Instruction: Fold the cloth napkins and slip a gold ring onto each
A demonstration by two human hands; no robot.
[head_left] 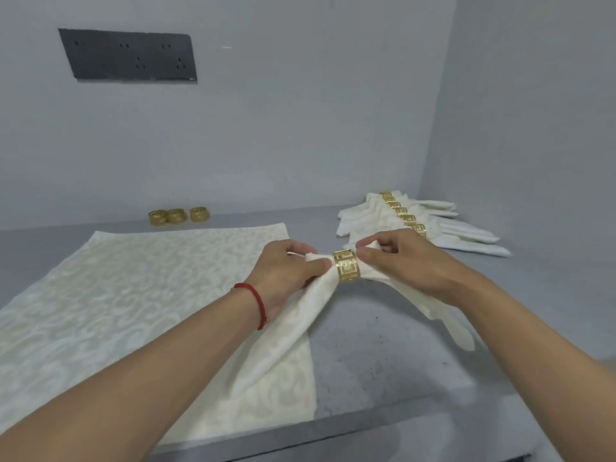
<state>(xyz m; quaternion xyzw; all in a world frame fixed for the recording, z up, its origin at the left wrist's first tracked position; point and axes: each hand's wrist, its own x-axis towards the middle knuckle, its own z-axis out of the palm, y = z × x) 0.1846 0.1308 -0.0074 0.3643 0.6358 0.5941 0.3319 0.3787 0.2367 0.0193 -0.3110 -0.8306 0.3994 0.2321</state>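
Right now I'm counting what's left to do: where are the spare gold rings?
Three spare rings sit in a row on the table's far left, against the back wall, just beyond the flat cloth.

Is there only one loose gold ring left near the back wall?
No, three loose gold rings stand in a row on the table by the back wall.

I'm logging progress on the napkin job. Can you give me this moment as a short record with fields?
in hand: folded napkin with a gold ring at its middle
left hand: grips the napkin left of the ring
right hand: pinches the napkin right of the ring
finished: pile of ringed napkins, far right
spare rings: three by the back wall
waiting: flat napkin spread on the grey table
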